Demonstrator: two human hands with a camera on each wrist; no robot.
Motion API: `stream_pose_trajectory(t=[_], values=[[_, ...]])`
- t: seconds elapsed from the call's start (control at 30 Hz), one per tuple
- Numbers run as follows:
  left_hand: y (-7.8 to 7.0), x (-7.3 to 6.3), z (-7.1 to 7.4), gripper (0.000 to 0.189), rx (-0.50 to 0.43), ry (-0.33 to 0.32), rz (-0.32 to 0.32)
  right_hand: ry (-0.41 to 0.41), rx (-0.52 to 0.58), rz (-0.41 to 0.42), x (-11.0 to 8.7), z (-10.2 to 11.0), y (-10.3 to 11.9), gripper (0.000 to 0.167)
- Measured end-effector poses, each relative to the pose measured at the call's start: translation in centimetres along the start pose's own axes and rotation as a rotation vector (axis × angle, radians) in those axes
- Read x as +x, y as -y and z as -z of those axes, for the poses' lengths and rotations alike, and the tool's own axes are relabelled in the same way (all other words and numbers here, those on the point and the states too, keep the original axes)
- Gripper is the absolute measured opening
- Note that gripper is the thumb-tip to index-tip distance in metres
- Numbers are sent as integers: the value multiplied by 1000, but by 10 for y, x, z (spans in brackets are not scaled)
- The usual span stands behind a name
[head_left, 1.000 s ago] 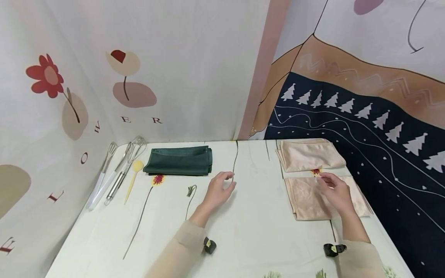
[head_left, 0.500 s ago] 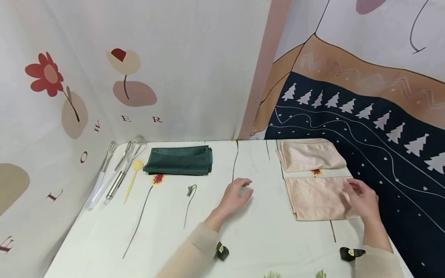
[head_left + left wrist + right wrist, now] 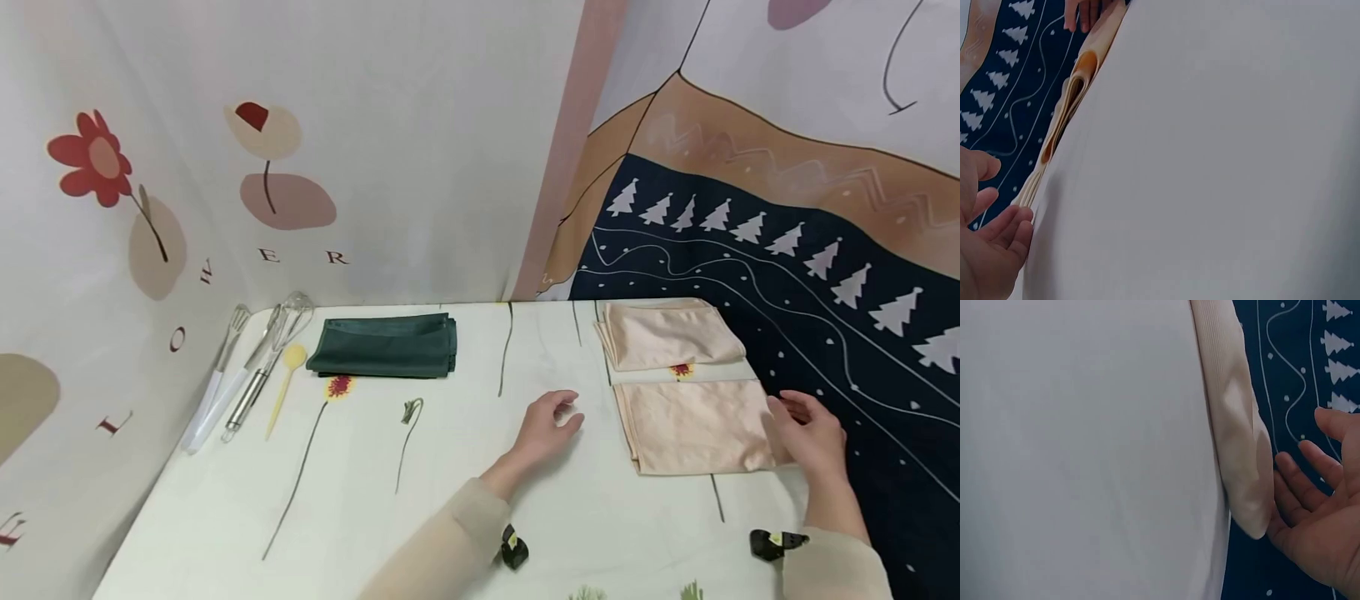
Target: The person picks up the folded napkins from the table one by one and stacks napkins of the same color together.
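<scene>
A beige cloth [image 3: 697,425], folded into a flat rectangle, lies at the right side of the white table. My right hand [image 3: 812,437] is at its right end, fingers loosely bent. In the right wrist view the fingertips of this hand [image 3: 1322,506] are beside the cloth's end [image 3: 1244,462]; whether they touch is unclear. My left hand [image 3: 543,433] hovers over the table left of that cloth, its fingers relaxed and holding nothing. Behind lies a second folded beige cloth [image 3: 671,335]. A folded dark green cloth [image 3: 384,346] rests farther left.
At the left edge lie a steel whisk [image 3: 258,387], a yellow spoon [image 3: 285,387] and other white-handled utensils [image 3: 217,392]. Printed curtains [image 3: 420,167] stand behind and beside the table. The table covering has flower prints [image 3: 340,387].
My right hand has moved right, from over the near beige cloth to its right end. My left hand has moved right across the table. The cloths stay in place.
</scene>
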State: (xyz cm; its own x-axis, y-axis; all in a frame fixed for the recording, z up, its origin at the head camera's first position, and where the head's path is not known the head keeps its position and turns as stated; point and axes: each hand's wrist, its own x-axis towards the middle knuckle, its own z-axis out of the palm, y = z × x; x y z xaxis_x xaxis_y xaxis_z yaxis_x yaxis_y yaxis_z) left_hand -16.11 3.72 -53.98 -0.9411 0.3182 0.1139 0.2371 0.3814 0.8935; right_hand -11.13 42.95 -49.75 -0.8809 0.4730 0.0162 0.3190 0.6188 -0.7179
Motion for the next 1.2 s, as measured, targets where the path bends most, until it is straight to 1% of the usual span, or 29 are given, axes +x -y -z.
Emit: stream_pose_trajectory(t=[0.13, 0.27, 0.43, 0.57, 0.7, 0.87, 0.93, 1.03, 1.1, 1.2], values=[[-10, 1, -15, 39, -73, 1, 65, 26, -26, -27, 4, 6, -8, 70], [-21, 1, -28, 44, -141, 11, 120, 89, -78, -66, 8, 11, -17, 77], [-31, 4, -42, 46, -190, 35, 189, 127, -78, -108, 12, 15, -25, 80], [-36, 6, -50, 48, -233, 58, 231, 176, -79, -123, 15, 16, -24, 82], [-39, 7, -54, 50, -280, 71, 260, 225, -73, -126, 16, 17, -21, 84], [-45, 12, -56, 48, -350, 70, 283, 221, -58, -122, 18, 18, -20, 84], [-48, 15, -57, 46, -354, 58, 301, 225, -41, -133, 19, 17, -20, 84], [-52, 17, -58, 44, -355, 24, 359, 247, -32, -144, 21, 14, -20, 82], [-54, 18, -58, 42, -389, -2, 419, 264, -29, -144, 22, 11, -21, 80], [-57, 18, -59, 39, -472, -31, 493, 278, -63, -139, 24, 8, -23, 80]])
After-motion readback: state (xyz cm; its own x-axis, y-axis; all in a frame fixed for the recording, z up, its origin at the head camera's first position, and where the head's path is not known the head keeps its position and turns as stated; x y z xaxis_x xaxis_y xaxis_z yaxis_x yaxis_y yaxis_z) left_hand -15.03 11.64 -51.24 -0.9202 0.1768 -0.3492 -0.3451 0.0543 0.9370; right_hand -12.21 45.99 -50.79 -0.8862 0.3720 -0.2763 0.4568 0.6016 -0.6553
